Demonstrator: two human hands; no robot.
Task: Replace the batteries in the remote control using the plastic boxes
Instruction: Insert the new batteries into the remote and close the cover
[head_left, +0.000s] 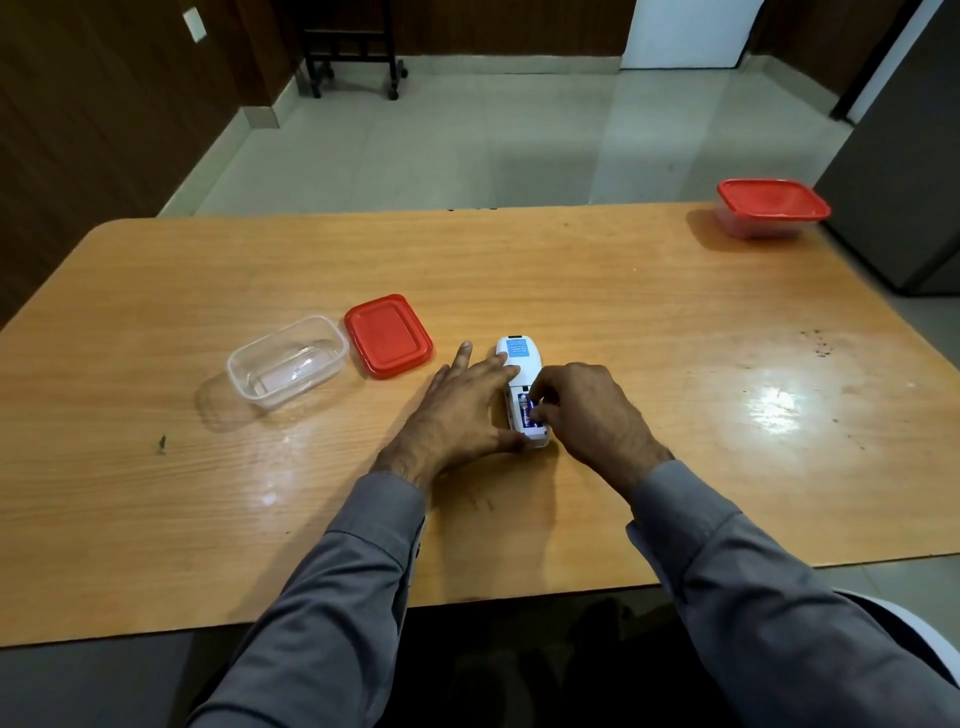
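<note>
A white remote control (521, 358) lies face down on the wooden table (623, 291), its battery bay uncovered. A blue battery (524, 408) sits in the bay. My left hand (462, 410) presses on the remote's left side, thumb at its near end and fingers spread over its back. My right hand (587, 410) is on the remote's right side, its fingertips pinched on the battery in the bay. An open clear plastic box (287, 362) stands to the left, with its red lid (388, 335) lying flat beside it.
A second clear box with a red lid on (772, 207) stands at the table's far right corner. A dark cabinet (904, 171) rises beside that corner. Beyond the table are a tiled floor and a wheeled dark stand (353, 47).
</note>
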